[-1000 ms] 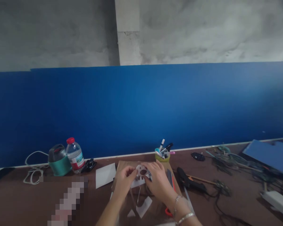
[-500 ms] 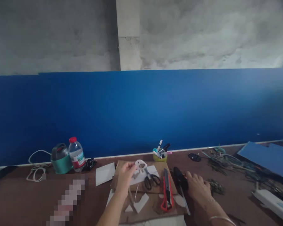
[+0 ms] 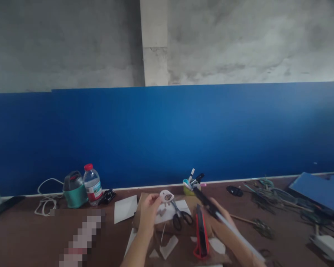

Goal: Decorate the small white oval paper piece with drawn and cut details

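Observation:
Between the thumb and fingers of my left hand (image 3: 149, 213) is a white paper bird cutout (image 3: 166, 195) with a dark eye and a patterned brown wing. My right hand (image 3: 220, 219) is closed around a black glue gun (image 3: 206, 202), tilted with its tip up and left; a long pale glue stick (image 3: 236, 233) trails from its back over my forearm. Grey-handled scissors (image 3: 180, 217) lie open on white paper (image 3: 164, 217) below the bird. A red utility knife (image 3: 201, 235) rests on the cardboard (image 3: 187, 231) between my hands.
A pen cup (image 3: 188, 191) stands by the blue partition (image 3: 167, 137). At left are a red-capped bottle (image 3: 93, 187), a teal container (image 3: 75, 196) and a white cable (image 3: 46, 202). Paper scraps (image 3: 169, 246) lie near me. Dried plant stems (image 3: 281, 198) and a white power strip (image 3: 330, 243) are at right.
My right hand has lifted the glue gun off the table and swung it left, toward the middle. My left hand still holds the bird in about the same place. The view shifted slightly.

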`<control>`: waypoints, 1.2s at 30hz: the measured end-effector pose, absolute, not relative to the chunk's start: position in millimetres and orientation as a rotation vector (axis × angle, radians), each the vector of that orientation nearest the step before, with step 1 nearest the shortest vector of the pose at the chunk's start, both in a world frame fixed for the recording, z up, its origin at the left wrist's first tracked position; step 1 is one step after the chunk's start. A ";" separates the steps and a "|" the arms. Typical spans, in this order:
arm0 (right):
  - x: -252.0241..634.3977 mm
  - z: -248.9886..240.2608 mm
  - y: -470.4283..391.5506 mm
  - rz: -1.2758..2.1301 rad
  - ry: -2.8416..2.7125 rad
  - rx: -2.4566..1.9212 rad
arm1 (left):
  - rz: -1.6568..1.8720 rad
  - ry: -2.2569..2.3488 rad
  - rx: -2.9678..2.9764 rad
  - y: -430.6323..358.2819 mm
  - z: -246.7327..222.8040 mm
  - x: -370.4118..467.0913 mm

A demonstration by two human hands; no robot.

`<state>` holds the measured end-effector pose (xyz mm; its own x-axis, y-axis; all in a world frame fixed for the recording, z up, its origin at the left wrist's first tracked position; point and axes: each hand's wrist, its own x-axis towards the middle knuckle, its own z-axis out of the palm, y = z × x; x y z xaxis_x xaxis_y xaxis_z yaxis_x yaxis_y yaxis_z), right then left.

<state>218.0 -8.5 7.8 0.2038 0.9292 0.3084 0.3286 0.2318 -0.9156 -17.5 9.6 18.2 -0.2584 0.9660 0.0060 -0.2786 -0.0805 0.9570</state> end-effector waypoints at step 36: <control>113.5 31.9 -12.8 1.127 -0.958 -1.072 | 1.610 1.123 0.870 0.8 28.5 -6.9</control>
<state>113.5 -12.8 31.9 0.1789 0.9824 0.0536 -0.2110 0.0915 -0.9732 -6.9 0.8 28.5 -0.2917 0.9560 0.0309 -0.3014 -0.1226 0.9456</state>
